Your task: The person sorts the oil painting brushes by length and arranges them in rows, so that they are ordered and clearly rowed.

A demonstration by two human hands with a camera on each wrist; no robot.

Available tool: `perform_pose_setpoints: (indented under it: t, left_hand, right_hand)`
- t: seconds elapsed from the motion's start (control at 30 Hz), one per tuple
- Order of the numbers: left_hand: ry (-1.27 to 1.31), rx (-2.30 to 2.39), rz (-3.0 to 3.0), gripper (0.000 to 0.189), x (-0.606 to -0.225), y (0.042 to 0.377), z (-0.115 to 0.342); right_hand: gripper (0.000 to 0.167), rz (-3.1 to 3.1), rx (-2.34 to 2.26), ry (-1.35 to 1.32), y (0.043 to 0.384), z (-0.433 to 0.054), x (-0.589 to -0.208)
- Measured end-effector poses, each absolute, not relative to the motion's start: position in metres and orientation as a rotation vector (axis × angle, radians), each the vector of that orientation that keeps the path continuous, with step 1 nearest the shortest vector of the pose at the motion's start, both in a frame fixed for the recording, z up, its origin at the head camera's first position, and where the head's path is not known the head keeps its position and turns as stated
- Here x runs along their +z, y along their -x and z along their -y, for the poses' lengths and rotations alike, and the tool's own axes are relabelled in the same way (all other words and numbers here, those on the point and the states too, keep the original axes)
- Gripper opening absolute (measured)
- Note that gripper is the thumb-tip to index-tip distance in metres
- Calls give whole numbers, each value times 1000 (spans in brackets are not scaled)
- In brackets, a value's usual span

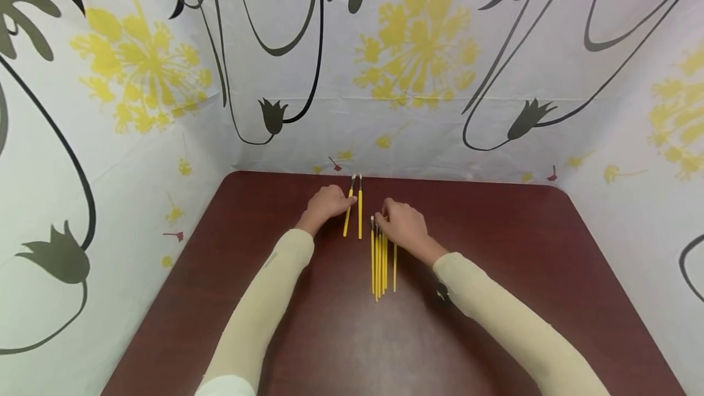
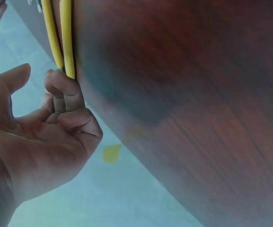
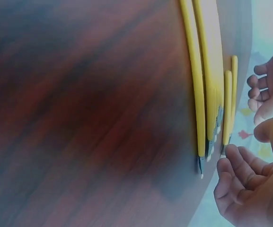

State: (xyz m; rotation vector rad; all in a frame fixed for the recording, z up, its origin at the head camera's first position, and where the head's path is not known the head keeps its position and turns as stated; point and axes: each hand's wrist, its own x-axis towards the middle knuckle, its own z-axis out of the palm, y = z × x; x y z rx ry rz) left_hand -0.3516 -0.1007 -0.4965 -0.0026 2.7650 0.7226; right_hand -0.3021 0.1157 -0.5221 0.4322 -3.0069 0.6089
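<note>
Two thin paintbrushes with yellow handles, dark necks and pale tips lie side by side near the table's far edge, the left brush (image 1: pixel 346 225) slightly slanted, the right brush (image 1: pixel 360 216) straighter. My left hand (image 1: pixel 327 203) is over the left one, its thumb near the handle; in the left wrist view the thumb stands apart from loosely bent fingers. Closer to me lies a bunch of similar paintbrushes (image 1: pixel 379 267), with a single paintbrush (image 1: pixel 395 271) just right of it. Above their tip ends hovers my right hand (image 1: pixel 406 225), fingers loosely bent and holding nothing, partly hiding those tips.
Everything lies on a dark red-brown wooden table (image 1: pixel 467 335) with rounded far corners. White patterned cloth (image 1: pixel 330 78) with yellow and grey plants hangs behind the table and along both sides.
</note>
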Motion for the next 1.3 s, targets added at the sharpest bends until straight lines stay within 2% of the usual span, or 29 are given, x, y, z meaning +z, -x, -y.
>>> perform_pose_setpoints:
  t: [0.23,0.37,0.53,0.67,0.9,1.1,1.3]
  left_hand:
    - [-123,761,-2792,55,-500,332,102]
    - [-208,727,-2826,46,-504,315,99]
    - [-305,665,-2860,36,-508,296,94]
    - [-359,669,-2842,35,-509,281,91]
    - [-411,629,-2812,36,-513,259,87]
    - [-460,653,-2780,49,-516,249,79]
    - [-479,655,-2752,55,-519,242,73]
  right_hand:
    - [21,2992,597,-491,280,-135,-517]
    - [18,2997,625,-500,271,-140,-520]
    - [19,2996,640,-471,259,-145,-523]
    - [24,2992,624,-420,249,-147,-525]
    - [30,3054,585,-358,235,-149,-532]
    - [43,3104,505,-245,228,-152,-535]
    - [47,3120,494,-212,221,-150,-533]
